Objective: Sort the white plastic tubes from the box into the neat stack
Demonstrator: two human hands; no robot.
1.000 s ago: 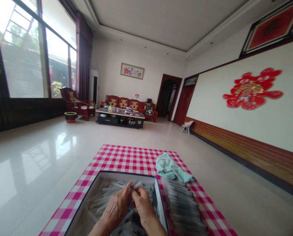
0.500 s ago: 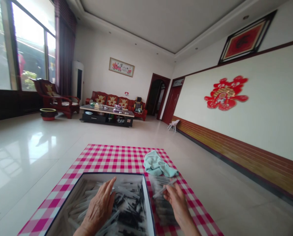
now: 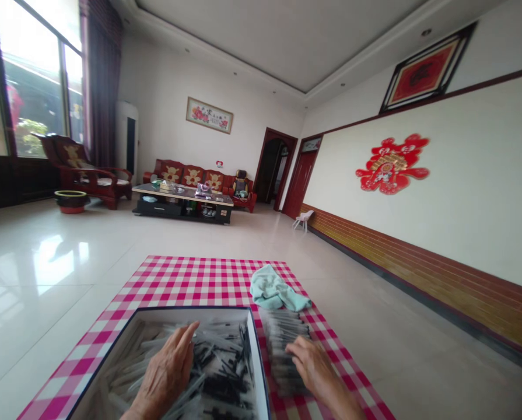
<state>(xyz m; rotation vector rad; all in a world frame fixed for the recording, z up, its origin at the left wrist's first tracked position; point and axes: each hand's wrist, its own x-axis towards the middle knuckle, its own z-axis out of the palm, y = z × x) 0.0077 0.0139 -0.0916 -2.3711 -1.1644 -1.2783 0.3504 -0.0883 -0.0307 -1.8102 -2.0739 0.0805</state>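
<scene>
Loose plastic tubes [image 3: 219, 373] beneath left fingers [image 3: 184, 341]

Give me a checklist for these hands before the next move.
1. Left hand, over the thin plastic pieces in the open box: no piece visibly held, ok.
2. Right hand on the row of pieces beside the box: grip on a piece, cannot tell.
3. Box lying flat on the red-and-white checked cloth: ok.
4. Row lined up along the box's right wall: ok.
5. Pale green towel at the row's far end: touching the row, cannot tell.
</scene>
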